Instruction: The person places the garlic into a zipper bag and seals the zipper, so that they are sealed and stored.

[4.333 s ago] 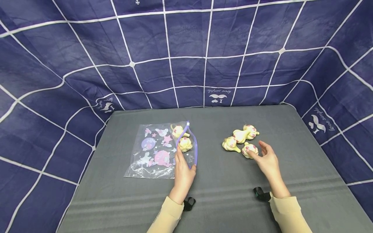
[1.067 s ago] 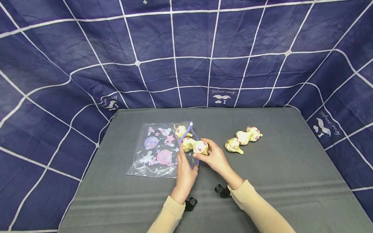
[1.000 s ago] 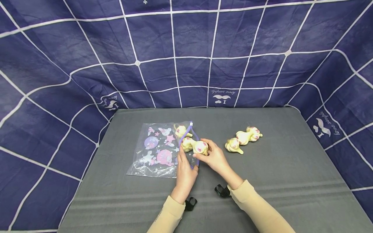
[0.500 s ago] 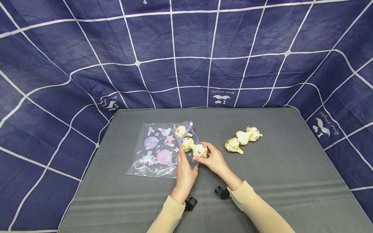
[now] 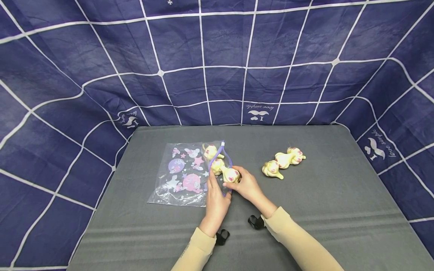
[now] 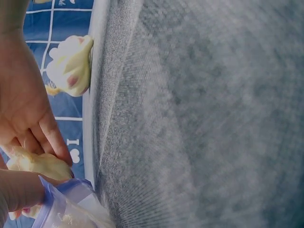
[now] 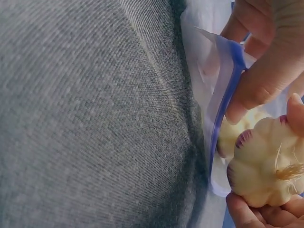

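A clear printed zip bag (image 5: 159, 195) with a purple zip strip (image 7: 223, 109) lies flat on the grey table, its mouth facing right. Two garlic bulbs (image 5: 210, 152) sit inside near the opening. My left hand (image 5: 217, 206) pinches the near part of the mouth, its thumb (image 7: 259, 88) over the strip, holding it apart. Between thumb and fingers of my right hand (image 5: 250, 188) is another garlic bulb (image 5: 230, 175). Its stem end points left into the mouth, and its root end (image 7: 290, 172) faces the right wrist camera.
Three more garlic bulbs (image 5: 282, 160) lie in a slanted row on the table, right of the bag. A dark blue checked cloth (image 5: 223, 84) rises behind the table and along both sides. Black wrist straps (image 5: 222, 237) sit below the hands.
My right hand has taken a garlic bulb from the group on the right and brought it left to the bag's mouth. Lately it has edged slightly further in. My left hand keeps its place.
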A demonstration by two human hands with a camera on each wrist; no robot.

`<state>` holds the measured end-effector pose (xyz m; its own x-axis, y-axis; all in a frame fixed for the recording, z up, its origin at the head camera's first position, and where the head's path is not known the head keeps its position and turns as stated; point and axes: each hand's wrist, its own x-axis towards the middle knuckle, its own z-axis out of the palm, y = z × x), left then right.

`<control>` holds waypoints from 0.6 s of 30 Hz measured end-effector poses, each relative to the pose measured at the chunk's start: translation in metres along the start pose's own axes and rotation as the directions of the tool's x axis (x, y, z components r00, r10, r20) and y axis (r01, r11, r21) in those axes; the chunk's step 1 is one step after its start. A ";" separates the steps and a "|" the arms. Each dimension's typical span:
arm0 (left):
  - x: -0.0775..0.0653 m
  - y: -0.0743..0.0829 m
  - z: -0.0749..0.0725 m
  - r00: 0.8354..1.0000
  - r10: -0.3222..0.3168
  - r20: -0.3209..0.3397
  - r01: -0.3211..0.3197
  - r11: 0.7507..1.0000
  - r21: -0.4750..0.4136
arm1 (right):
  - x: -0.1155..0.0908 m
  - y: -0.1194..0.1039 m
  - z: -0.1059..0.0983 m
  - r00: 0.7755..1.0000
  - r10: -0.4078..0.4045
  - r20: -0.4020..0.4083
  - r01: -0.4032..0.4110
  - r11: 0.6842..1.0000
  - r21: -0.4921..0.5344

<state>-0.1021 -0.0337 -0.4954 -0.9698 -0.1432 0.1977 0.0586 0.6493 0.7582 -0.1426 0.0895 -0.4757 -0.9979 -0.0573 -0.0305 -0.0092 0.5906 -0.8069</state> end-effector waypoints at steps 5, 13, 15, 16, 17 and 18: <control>-0.001 0.002 0.000 1.000 0.000 0.002 0.000 1.000 0.008 | 0.005 -0.004 0.002 1.000 0.001 -0.006 -0.001 0.999 -0.044; -0.002 0.002 0.003 0.999 0.015 -0.030 -0.014 0.999 0.039 | 0.020 -0.008 0.003 1.000 0.008 -0.011 -0.009 0.997 -0.080; -0.003 0.002 0.003 1.000 0.010 -0.024 -0.009 0.999 0.038 | 0.024 -0.008 0.004 1.000 0.003 -0.019 -0.004 0.996 -0.087; -0.003 0.002 0.003 1.000 0.003 -0.018 -0.003 1.000 0.027 | 0.025 -0.009 0.004 1.000 0.000 -0.022 -0.002 0.996 -0.092; -0.003 0.003 0.003 1.000 -0.001 -0.012 0.001 1.000 0.028 | 0.027 -0.009 0.005 1.000 -0.003 -0.024 0.000 0.995 -0.096; -0.003 0.003 0.003 1.000 -0.006 -0.006 0.006 1.000 0.026 | 0.028 -0.009 0.006 1.000 -0.004 -0.023 0.002 0.995 -0.102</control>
<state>-0.1001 -0.0295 -0.4956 -0.9686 -0.1516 0.1970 0.0467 0.6674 0.7432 -0.1703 0.0779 -0.4727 -0.9991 -0.0412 -0.0135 -0.0175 0.6696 -0.7425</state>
